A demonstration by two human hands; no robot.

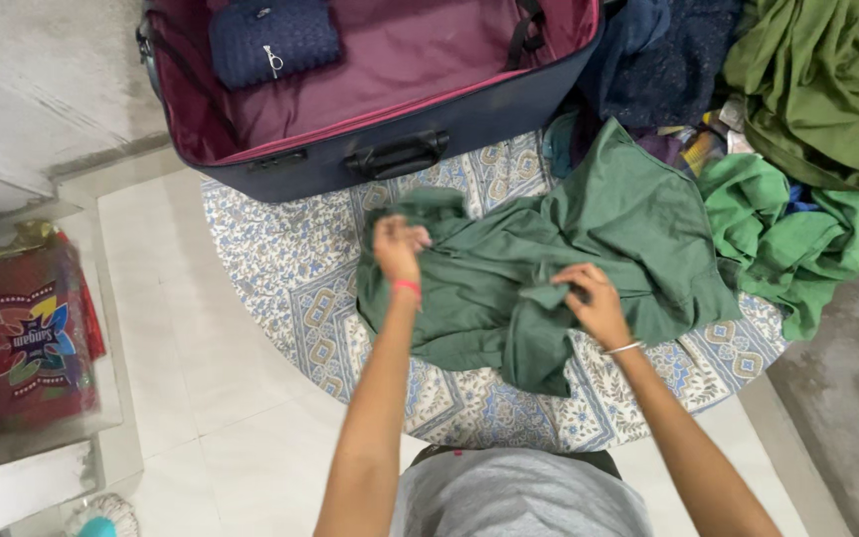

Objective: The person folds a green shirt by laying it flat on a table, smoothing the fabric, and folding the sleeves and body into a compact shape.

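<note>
A dark green garment [608,224] lies spread on a round patterned cloth [290,288] in front of me. My left hand [397,247] pinches its left edge, near a bunched-up corner. My right hand [594,298] grips a fold of the same garment near its middle. Beyond the garment stands an open dark blue suitcase [469,119] with a maroon lining. A folded navy knitted item [272,38] lies inside the suitcase at the left.
A heap of clothes sits at the right: a bright green piece [797,239], an olive green one [817,89] and a dark blue one [668,60]. A red patterned bag [30,333] rests on a low glass shelf at the left. White tiled floor [191,398] surrounds the cloth.
</note>
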